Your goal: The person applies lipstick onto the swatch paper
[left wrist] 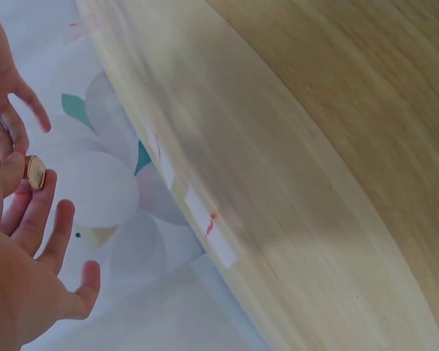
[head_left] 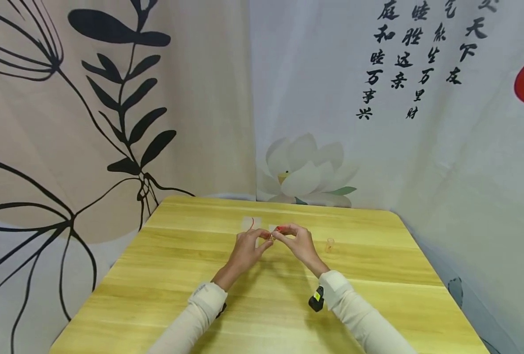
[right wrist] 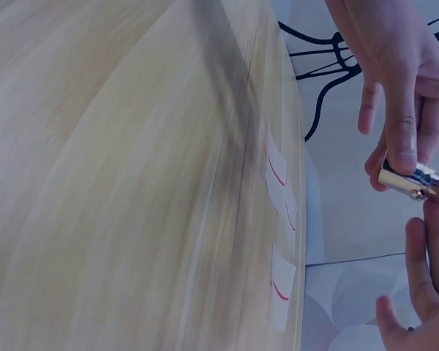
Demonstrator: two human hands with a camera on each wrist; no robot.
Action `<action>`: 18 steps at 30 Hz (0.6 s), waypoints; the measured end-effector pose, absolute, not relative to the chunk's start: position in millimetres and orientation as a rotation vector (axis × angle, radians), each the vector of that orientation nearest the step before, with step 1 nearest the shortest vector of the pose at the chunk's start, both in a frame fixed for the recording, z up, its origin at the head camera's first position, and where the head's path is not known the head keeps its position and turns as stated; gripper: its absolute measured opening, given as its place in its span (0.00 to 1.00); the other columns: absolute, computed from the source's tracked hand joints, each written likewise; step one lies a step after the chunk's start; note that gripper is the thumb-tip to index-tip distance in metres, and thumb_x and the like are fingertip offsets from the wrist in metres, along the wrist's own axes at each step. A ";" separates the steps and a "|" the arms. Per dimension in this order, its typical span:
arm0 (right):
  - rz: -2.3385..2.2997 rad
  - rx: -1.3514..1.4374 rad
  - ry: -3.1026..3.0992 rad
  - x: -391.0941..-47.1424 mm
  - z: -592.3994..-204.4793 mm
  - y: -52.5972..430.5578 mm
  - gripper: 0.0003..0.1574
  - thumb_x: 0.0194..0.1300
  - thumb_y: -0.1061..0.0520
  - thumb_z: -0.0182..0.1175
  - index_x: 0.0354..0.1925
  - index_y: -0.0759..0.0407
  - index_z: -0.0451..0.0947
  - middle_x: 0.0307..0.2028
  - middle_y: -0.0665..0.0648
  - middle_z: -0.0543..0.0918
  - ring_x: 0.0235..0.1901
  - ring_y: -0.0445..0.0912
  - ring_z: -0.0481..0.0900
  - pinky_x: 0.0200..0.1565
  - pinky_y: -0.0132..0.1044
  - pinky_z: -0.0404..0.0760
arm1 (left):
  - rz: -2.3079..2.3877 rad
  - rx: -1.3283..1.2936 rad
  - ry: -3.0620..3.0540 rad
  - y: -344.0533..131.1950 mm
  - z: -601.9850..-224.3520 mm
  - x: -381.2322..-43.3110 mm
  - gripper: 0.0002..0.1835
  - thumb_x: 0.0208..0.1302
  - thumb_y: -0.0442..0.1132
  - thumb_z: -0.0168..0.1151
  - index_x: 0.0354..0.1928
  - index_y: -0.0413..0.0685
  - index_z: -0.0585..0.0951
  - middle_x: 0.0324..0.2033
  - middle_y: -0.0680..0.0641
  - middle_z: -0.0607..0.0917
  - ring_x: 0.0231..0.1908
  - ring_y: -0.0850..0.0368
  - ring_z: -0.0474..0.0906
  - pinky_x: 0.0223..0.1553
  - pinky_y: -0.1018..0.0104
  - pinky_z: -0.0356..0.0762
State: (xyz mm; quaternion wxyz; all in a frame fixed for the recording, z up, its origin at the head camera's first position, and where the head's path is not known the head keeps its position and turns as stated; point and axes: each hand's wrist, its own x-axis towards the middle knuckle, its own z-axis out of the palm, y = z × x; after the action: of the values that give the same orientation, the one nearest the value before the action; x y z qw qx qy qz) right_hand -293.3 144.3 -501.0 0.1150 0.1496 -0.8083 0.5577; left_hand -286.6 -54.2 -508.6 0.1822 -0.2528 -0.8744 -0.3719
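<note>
In the head view my left hand (head_left: 247, 248) and right hand (head_left: 299, 241) meet fingertip to fingertip above the far half of the table. Between them is a small shiny gold metal cylinder (head_left: 272, 238). From the right wrist, I see the left hand (right wrist: 402, 95) pinching this cylinder (right wrist: 401, 180), which has a tiny knob on its side. The right hand's (right wrist: 432, 292) thumb and finger pinch its other end, partly cut off by the frame edge. To the left wrist camera the cylinder (left wrist: 36, 173) shows a pale round end.
White paper slips with red strokes, one slip (head_left: 249, 223) left of the hands, lie toward the table's (head_left: 177, 275) far edge. A small clear orange-tinted object (head_left: 329, 245) lies right of the right hand. Behind the table hangs a printed curtain (head_left: 213, 123).
</note>
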 end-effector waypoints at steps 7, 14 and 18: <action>1.640 0.449 -2.392 -292.5 -505.7 145.1 0.13 0.67 0.51 0.72 0.48 0.53 0.88 0.43 0.50 0.90 0.48 0.47 0.86 0.55 0.53 0.83 | -1.080 -0.712 -2.479 -56.5 -511.6 -283.3 0.12 0.67 0.40 0.73 0.51 0.49 0.87 0.44 0.50 0.90 0.50 0.49 0.84 0.62 0.38 0.66; 1.642 0.486 -2.406 -292.9 -505.0 146.4 0.16 0.68 0.51 0.71 0.52 0.55 0.88 0.47 0.52 0.90 0.52 0.49 0.86 0.57 0.54 0.82 | -1.067 -0.715 -2.476 -57.4 -512.3 -283.1 0.13 0.67 0.41 0.72 0.51 0.49 0.87 0.44 0.50 0.90 0.50 0.49 0.83 0.62 0.38 0.66; 1.643 0.535 -2.420 -292.9 -506.0 147.3 0.18 0.70 0.51 0.69 0.55 0.56 0.87 0.50 0.53 0.89 0.54 0.51 0.85 0.59 0.57 0.80 | -1.072 -0.726 -2.478 -58.6 -514.0 -282.4 0.13 0.67 0.41 0.72 0.52 0.48 0.87 0.44 0.49 0.91 0.50 0.48 0.83 0.63 0.36 0.66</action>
State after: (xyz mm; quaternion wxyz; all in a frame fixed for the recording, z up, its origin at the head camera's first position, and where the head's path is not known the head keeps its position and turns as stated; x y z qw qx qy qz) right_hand -292.9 147.3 -506.0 0.0840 0.1792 -0.8109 0.5507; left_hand -282.4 -58.6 -514.0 0.1719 -0.2559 -0.8731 -0.3778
